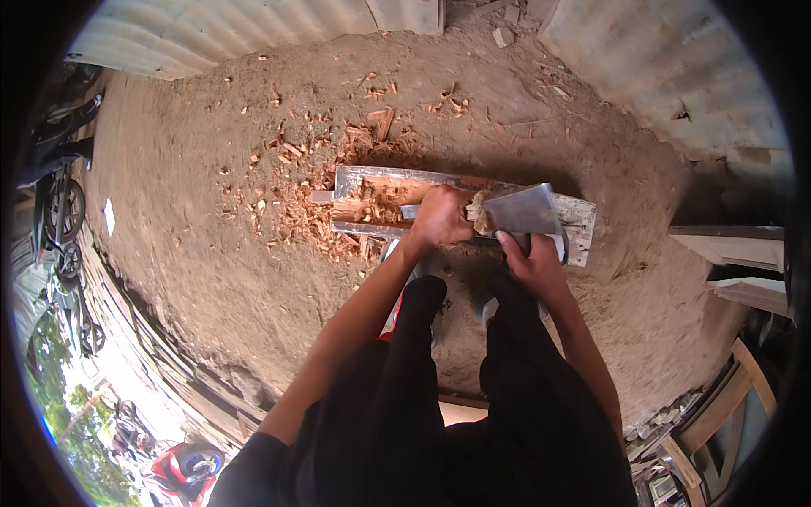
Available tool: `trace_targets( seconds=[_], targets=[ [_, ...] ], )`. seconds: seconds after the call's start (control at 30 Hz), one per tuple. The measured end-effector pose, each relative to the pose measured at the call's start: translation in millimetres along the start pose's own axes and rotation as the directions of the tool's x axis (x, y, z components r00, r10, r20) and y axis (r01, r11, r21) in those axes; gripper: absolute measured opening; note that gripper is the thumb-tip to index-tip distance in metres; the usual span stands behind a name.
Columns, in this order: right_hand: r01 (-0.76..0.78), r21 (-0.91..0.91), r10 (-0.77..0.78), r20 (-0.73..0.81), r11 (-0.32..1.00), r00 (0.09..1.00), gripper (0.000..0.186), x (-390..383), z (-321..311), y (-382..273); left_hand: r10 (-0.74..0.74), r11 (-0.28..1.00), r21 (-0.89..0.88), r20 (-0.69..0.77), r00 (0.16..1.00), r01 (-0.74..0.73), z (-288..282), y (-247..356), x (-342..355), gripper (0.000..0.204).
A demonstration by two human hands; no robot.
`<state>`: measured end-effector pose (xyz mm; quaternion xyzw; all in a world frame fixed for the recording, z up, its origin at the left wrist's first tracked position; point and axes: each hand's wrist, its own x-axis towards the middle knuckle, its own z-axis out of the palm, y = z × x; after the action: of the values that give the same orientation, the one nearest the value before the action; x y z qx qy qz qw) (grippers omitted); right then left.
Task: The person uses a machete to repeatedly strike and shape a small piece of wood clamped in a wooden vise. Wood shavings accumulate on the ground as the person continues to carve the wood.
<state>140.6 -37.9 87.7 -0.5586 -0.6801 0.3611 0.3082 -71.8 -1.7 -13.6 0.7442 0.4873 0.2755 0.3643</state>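
My left hand [443, 215] is closed round a chisel, whose frayed, pale handle end [482, 213] sticks out to the right of the fist. The flat grey chisel blade [410, 211] shows to the left of the hand, over a hollow in a long timber piece [397, 177]. A broad, flat metal tool with a wedge-shaped head [524, 209], like a hatchet or cleaver, is gripped by its dark handle in my right hand [541, 264]. Its head lies right beside the chisel's frayed end; whether they touch, I cannot tell. Reddish shavings [376, 205] fill the hollow's left part.
Wood chips [291, 149] litter the dirt floor [186, 186] left of and beyond the timber. Corrugated metal sheets [245, 34] stand at the back. Stacked planks [152, 346] and motorbikes are at the left, wooden frames [726, 406] at the right.
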Motion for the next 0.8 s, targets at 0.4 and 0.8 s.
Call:
trace_targets(
  seconds=[0.4, 0.8],
  targets=[
    [-0.252, 0.014, 0.241, 0.234, 0.968, 0.942, 0.025, -9.6, -14.7, -1.6, -0.011, 0.999, 0.052, -0.018, 1.000, 0.012, -4.9, 1.0, -0.8, 0.027],
    [-0.504, 0.157, 0.456, 0.260, 0.850, 0.851, 0.043, 12.8, -33.8, -5.5, -0.081, 0.992, 0.098, 0.031, 0.996, 0.077, -2.5, 0.0, -1.5, 0.027]
  ],
)
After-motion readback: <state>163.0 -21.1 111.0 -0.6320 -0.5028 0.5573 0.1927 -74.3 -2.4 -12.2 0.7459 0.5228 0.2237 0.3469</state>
